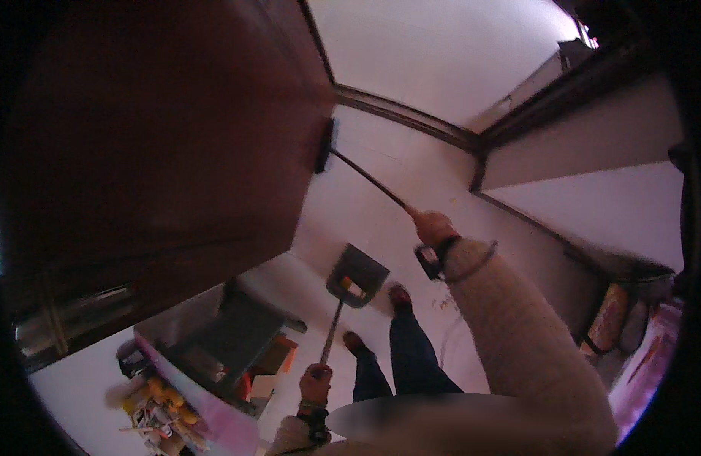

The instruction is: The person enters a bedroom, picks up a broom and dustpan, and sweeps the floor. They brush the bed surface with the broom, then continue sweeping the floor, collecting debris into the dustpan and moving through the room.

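Observation:
My right hand (435, 228) is wrapped round the long stick of a broom (369, 179), arm stretched out ahead. The dark broom head (326, 146) is on the pale floor along the foot of a large brown cabinet (168, 129). Lower down, my left hand (316, 383) grips the upright handle of a dark dustpan (369, 267). The pan is at floor level just in front of my feet, its wide mouth facing away from me. A small white and yellow-orange scrap (353, 287) lies in it near the handle.
A dark door frame (411, 118) crosses the floor ahead. Small bits of debris (444, 304) lie right of my shoes (400, 296). At lower left are a dark low stand (236, 334) and a pile of yellow items (160, 403). Rolled or cushion-like things (609, 318) stand at right.

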The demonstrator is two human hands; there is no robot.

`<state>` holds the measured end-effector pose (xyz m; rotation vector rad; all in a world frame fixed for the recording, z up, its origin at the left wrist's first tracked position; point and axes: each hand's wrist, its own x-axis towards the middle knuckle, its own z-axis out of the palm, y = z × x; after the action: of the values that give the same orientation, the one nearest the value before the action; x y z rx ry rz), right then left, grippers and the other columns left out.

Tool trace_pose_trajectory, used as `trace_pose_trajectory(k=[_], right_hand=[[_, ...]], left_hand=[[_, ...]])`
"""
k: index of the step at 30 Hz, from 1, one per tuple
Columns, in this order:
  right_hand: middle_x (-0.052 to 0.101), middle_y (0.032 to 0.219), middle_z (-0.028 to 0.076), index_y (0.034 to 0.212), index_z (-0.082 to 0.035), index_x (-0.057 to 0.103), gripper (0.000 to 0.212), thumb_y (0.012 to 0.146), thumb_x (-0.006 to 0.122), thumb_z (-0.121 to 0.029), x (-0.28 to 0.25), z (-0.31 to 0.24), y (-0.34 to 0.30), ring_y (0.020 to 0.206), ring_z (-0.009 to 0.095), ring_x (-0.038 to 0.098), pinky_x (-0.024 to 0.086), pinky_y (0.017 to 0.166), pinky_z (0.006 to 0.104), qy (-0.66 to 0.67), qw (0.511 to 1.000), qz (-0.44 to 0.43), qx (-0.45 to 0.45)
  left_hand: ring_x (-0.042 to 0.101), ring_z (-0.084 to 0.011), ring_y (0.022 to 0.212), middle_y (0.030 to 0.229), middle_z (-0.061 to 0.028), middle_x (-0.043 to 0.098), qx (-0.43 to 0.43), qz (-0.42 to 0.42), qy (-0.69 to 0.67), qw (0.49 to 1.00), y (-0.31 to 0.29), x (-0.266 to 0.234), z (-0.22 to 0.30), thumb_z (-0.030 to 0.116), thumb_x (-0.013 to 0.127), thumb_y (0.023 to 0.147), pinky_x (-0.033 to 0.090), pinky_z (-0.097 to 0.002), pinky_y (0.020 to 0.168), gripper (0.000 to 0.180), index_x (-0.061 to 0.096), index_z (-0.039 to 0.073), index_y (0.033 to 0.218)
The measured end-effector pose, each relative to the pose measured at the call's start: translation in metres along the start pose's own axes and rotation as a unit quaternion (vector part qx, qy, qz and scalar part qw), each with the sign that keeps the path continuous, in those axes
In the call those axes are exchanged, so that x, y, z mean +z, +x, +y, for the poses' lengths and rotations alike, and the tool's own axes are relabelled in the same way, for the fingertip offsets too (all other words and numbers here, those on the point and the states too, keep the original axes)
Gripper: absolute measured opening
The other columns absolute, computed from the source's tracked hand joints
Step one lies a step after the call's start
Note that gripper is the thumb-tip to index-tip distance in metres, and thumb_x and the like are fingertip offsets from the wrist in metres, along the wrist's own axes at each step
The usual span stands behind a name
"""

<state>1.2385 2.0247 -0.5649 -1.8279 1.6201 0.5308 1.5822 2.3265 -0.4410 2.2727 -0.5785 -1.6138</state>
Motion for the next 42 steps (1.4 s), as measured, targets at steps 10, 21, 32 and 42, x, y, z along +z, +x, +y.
trace_pose_trajectory(k=[10, 21, 32, 42], right_hand=[[0.061, 0.089, 0.022, 0.137, -0.026, 0.022, 0.058, 0.084, 0.041, -0.013, 0.047, 0.090, -0.105, 0.082, 0.036, 0.060, 0.046, 0.070, 0.0468, 0.140, 0.968, -0.039, 0.206], [0.061, 0.091, 0.022, 0.136, -0.021, 0.025, 0.056, 0.084, 0.045, -0.013, 0.186, 0.109, -0.184, 0.084, 0.040, 0.058, 0.045, 0.071, 0.0475, 0.275, 0.927, 0.027, 0.256], [0.059, 0.092, 0.025, 0.131, -0.017, 0.030, 0.047, 0.085, 0.042, -0.018, 0.237, -0.046, -0.347, 0.086, 0.043, 0.056, 0.044, 0.074, 0.0496, 0.379, 0.883, 0.057, 0.270], [0.061, 0.081, 0.021, 0.135, -0.021, 0.028, 0.054, 0.083, 0.042, -0.016, 0.175, -0.038, -0.255, 0.077, 0.037, 0.059, 0.047, 0.065, 0.0450, 0.248, 0.956, -0.003, 0.160]], left_hand=[[0.056, -0.0128, 0.064, 0.068, -0.0033, 0.058, 0.071, -0.020, 0.138, 0.988, 0.021, -0.016, 0.002, 0.008, 0.066, 0.068, 0.046, -0.0271, 0.062, 0.014, 0.061, 0.006, 0.081], [0.058, -0.0155, 0.066, 0.072, -0.0045, 0.060, 0.071, -0.028, 0.239, 0.968, 0.027, -0.021, -0.005, 0.011, 0.066, 0.067, 0.047, -0.0297, 0.064, 0.020, 0.062, 0.009, 0.086], [0.052, -0.0139, 0.050, 0.066, -0.0053, 0.055, 0.096, -0.154, 0.145, 0.973, 0.039, -0.024, 0.000, 0.006, 0.061, 0.075, 0.042, -0.0285, 0.042, 0.014, 0.054, 0.008, 0.087], [0.055, -0.0141, 0.049, 0.063, -0.0043, 0.056, 0.116, -0.099, 0.130, 0.980, 0.013, -0.009, 0.005, 0.006, 0.062, 0.070, 0.042, -0.0286, 0.041, 0.017, 0.057, 0.010, 0.085]])
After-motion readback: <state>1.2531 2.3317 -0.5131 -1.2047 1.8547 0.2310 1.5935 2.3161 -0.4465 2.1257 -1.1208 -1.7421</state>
